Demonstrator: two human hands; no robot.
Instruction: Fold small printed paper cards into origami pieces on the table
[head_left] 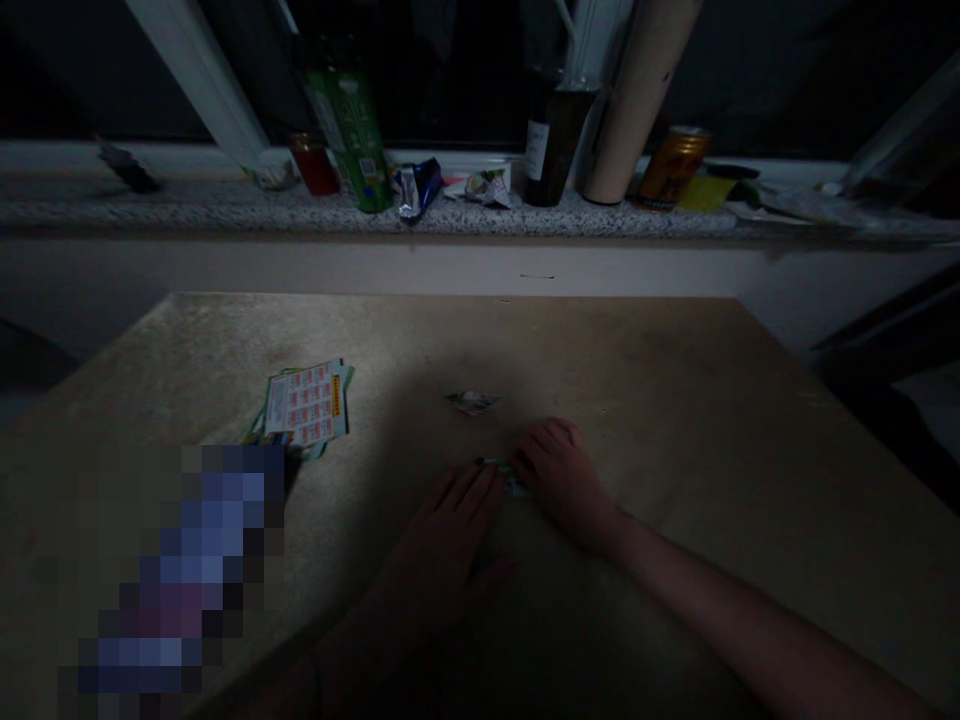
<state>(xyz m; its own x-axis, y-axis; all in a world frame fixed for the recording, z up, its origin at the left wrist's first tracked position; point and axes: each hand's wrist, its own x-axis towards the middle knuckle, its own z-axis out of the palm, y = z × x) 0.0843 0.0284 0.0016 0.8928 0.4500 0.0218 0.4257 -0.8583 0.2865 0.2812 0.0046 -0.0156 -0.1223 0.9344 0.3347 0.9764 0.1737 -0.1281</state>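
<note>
Paper [516, 486], far edge crosswise, long axis hidden, left grip [453, 525] spread, right grip [564, 485] unclear

The bench [660, 370] is being dimly lit; the left fingers [466, 492] are being shadowed; the lower left is being pixelated.

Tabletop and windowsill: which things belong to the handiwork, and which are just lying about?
Likely in use:
small pale printed paper, between left hand and right hand
folded triangular printed paper
flat pile of printed paper sheets

Likely just lying about:
tall green container
dark bottle with white label
orange metal can
red jar
</note>
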